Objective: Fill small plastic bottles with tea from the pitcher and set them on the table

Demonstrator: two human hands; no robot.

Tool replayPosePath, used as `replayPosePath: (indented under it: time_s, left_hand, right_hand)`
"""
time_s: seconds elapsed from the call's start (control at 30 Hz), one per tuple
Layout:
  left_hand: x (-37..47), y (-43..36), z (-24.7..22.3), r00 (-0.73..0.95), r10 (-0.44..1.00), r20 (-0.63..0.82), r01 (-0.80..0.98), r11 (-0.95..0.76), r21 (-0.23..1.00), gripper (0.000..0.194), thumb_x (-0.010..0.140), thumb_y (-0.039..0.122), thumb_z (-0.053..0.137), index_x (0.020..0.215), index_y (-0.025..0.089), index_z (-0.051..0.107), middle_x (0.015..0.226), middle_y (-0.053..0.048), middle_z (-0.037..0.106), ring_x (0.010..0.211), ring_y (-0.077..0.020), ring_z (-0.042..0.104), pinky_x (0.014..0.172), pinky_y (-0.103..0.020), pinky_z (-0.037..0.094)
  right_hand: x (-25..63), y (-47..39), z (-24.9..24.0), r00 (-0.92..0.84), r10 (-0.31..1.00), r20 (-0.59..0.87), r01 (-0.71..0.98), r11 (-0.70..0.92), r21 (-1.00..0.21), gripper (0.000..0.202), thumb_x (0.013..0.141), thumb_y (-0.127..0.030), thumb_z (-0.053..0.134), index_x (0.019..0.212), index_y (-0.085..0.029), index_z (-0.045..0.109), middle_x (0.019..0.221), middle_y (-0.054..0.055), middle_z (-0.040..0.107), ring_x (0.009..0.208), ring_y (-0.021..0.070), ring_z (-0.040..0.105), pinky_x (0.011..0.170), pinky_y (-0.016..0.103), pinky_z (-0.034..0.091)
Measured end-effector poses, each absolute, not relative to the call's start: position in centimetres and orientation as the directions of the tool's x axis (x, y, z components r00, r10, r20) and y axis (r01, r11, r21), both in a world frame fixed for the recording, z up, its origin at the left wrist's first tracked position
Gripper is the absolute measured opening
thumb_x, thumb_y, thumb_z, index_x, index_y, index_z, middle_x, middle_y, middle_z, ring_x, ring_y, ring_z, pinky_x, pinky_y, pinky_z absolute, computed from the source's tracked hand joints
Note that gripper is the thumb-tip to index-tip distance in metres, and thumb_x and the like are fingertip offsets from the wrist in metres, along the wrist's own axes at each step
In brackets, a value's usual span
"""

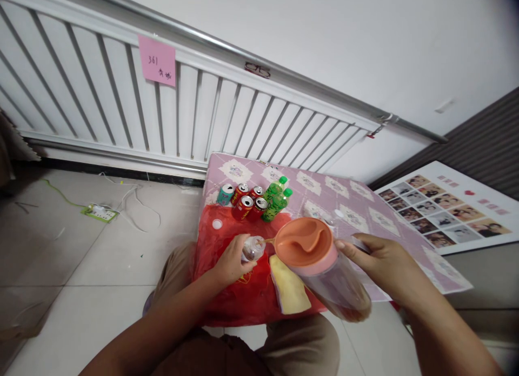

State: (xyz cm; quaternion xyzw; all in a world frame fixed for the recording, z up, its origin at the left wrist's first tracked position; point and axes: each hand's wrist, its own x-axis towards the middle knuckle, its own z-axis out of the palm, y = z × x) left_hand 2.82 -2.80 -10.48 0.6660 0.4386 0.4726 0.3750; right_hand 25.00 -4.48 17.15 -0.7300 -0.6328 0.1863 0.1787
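My right hand point(375, 259) grips the handle of a clear pitcher point(344, 292) with an orange lid point(298, 241). The pitcher is tilted to the left, and brownish liquid shows inside it. A thin brown stream point(270, 240) runs from its spout to the mouth of a small clear bottle point(254, 248). My left hand point(233, 262) is wrapped round that bottle and hides part of its body. Below the spout, a folded yellow cloth point(290, 287) lies on the red covering point(227, 289). A round white cap point(217, 224) rests to the left.
Several opened drink cans point(245, 207), one of them teal point(225, 194), stand beyond my hands, beside two green-capped bottles point(275, 200). The low table has a purple patterned cloth point(324, 189). A radiator point(227, 116) runs behind it; a power strip point(99, 212) lies on the floor.
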Motion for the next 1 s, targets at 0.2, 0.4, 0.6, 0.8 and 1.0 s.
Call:
replayPosePath:
  time_s: [0.2,0.4,0.6,0.8,1.0]
  left_hand:
    - [2.76,-2.78,-10.41,0.174,0.94,0.292,0.229,-0.327,0.917,0.075,0.072,0.016,0.075,0.138,0.018,0.04,0.135,-0.015,0.054,0.127,-0.0299,0.054,0.109,-0.049,0.043]
    - [2.79,-2.75,-10.52,0.17,0.939,0.3,0.22,-0.333,0.917,0.075,0.072,0.015,0.076,0.138,0.019,0.04,0.134,-0.015,0.054,0.127,-0.0291,0.054,0.109,-0.048,0.044]
    - [2.85,-2.76,-10.59,0.169,0.937,0.305,0.223,-0.337,0.915,0.075,0.072,0.015,0.075,0.138,0.018,0.04,0.134,-0.016,0.054,0.127,-0.0304,0.054,0.109,-0.05,0.043]
    - [2.8,-2.77,-10.42,0.174,0.938,0.3,0.226,-0.335,0.915,0.074,0.073,0.015,0.075,0.138,0.019,0.04,0.134,-0.015,0.053,0.128,-0.0301,0.054,0.109,-0.049,0.044]
    - [2.79,-2.77,-10.4,0.173,0.94,0.296,0.235,-0.331,0.914,0.074,0.073,0.016,0.075,0.138,0.019,0.04,0.135,-0.015,0.053,0.129,-0.03,0.053,0.11,-0.049,0.043]
  right_hand:
    - [24.86,-4.51,17.24,0.116,0.992,-0.05,0.859,-0.126,-0.496,0.064,0.054,-0.08,0.069,0.055,-0.018,0.058,0.053,-0.001,0.049,0.053,0.0134,0.042,0.048,0.025,0.032]
    - [25.18,-4.32,17.15,0.051,0.999,-0.013,0.88,-0.051,-0.473,0.059,0.061,-0.078,0.066,0.052,-0.02,0.057,0.05,-0.001,0.05,0.048,0.0134,0.044,0.044,0.025,0.035]
    - [25.24,-4.2,16.98,0.05,0.999,0.007,0.891,-0.042,-0.452,0.056,0.064,-0.075,0.064,0.052,-0.021,0.058,0.049,-0.001,0.05,0.046,0.0133,0.044,0.042,0.025,0.036]
    - [25.2,-4.1,17.02,0.02,0.999,0.033,0.897,-0.003,-0.443,0.058,0.066,-0.076,0.062,0.049,-0.021,0.053,0.047,-0.002,0.046,0.044,0.0117,0.041,0.04,0.024,0.033]
    - [25.44,-4.08,16.89,0.018,1.0,0.018,0.916,-0.009,-0.4,0.055,0.068,-0.074,0.06,0.051,-0.021,0.057,0.049,-0.001,0.048,0.046,0.0127,0.043,0.041,0.025,0.035]
